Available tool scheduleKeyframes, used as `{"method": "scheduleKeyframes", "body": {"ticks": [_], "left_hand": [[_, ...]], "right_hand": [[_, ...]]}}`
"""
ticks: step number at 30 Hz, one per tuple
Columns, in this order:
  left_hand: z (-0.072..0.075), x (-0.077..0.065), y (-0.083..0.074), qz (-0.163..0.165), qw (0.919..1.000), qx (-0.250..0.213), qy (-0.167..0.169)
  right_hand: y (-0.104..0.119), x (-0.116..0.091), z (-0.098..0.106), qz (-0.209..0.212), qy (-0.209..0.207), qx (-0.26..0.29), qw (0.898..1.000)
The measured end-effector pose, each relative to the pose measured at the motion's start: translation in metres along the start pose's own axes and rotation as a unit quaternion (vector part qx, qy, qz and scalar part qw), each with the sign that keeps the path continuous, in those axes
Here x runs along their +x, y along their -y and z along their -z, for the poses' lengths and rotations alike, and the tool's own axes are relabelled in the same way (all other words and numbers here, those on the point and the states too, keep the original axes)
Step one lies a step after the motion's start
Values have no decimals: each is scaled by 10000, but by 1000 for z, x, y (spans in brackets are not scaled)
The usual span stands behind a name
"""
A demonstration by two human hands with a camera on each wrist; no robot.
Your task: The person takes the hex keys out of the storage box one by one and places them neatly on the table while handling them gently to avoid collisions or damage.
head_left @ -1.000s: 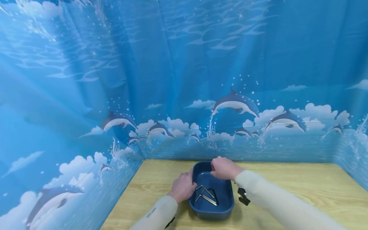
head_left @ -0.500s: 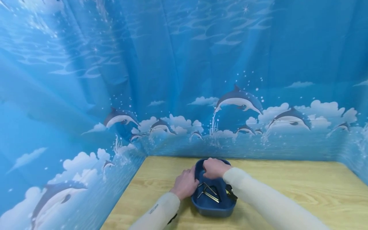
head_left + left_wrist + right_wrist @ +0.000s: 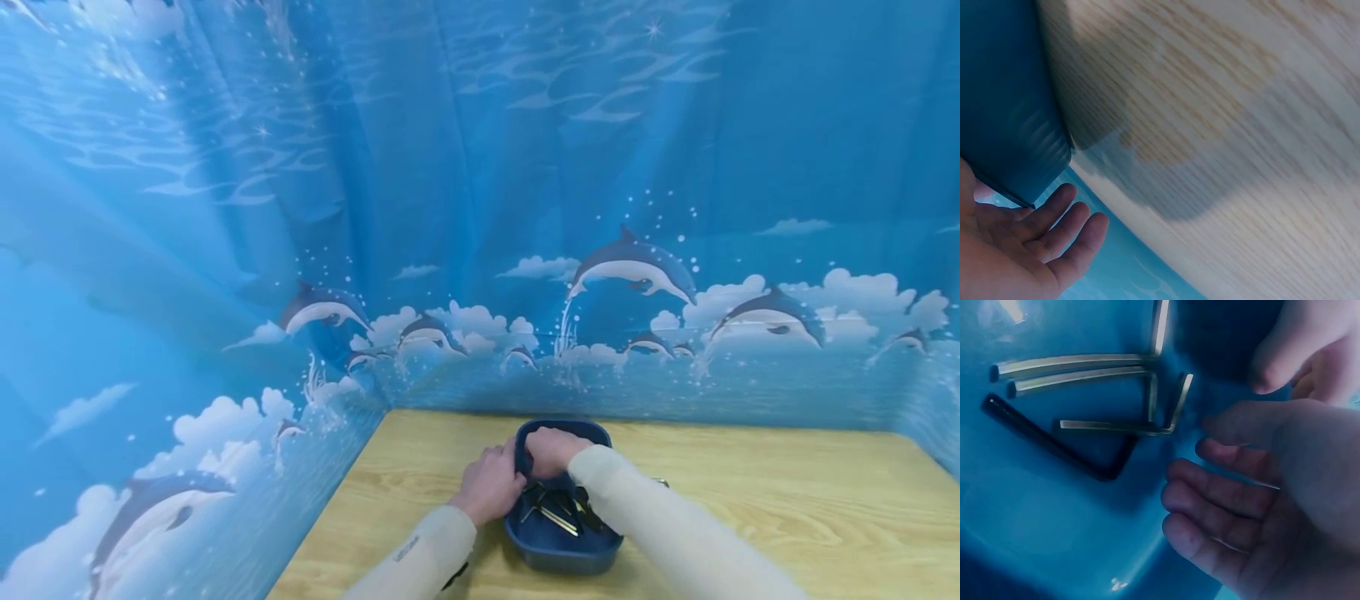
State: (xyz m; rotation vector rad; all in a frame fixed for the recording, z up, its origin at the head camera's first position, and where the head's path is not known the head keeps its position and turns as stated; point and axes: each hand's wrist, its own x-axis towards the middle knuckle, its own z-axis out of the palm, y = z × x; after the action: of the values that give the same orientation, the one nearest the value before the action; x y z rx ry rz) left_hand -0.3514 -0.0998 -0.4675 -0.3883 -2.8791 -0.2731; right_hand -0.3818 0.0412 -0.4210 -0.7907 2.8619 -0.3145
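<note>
A deep blue plastic bin (image 3: 564,560) stands on the table. My left hand (image 3: 491,483) holds its left rim, thumb over the inner side. Outside the wall, the fingers (image 3: 1063,234) of that hand are spread and slightly bent. My right hand (image 3: 553,452) reaches down into the bin, fingers loosely bent, with nothing seen between them. Close in front of its fingertips lie L-shaped hex keys on the bin floor: three brass-coloured ones, such as this hex key (image 3: 1075,360), and a black hex key (image 3: 1047,439). In the head view, the right wrist and its black strap partly cover the keys.
The light wood-grain table (image 3: 750,492) extends to both sides of the bin. A blue curtain (image 3: 480,208) printed with dolphins and clouds hangs behind the table and along its left side.
My right hand has moved left and lower inside the bin, toward the left hand. The left hand keeps its hold on the rim. The head view has shifted slightly.
</note>
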Motion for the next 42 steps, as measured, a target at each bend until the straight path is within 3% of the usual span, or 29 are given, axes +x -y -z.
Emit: {"method": "scheduleKeyframes", "body": {"ticks": [7, 22, 30, 36, 42], "left_hand": [[1, -1, -5, -65, 9999, 37, -115], [1, -1, -7, 51, 10000, 38, 14], [-1, -1, -7, 27, 9999, 139, -13], [1, -1, -6, 69, 9999, 70, 81], [0, -1, -1, 72, 9999, 64, 86]], "right_hand": [[-5, 2, -9, -253, 136, 13, 9996], [-5, 13, -19, -105, -117, -18, 9999], [-9, 13, -22, -190, 9, 102, 9998], [-12, 15, -20, 77, -245, -88, 9996], [-9, 16, -17, -212, -490, -132, 9985]]}}
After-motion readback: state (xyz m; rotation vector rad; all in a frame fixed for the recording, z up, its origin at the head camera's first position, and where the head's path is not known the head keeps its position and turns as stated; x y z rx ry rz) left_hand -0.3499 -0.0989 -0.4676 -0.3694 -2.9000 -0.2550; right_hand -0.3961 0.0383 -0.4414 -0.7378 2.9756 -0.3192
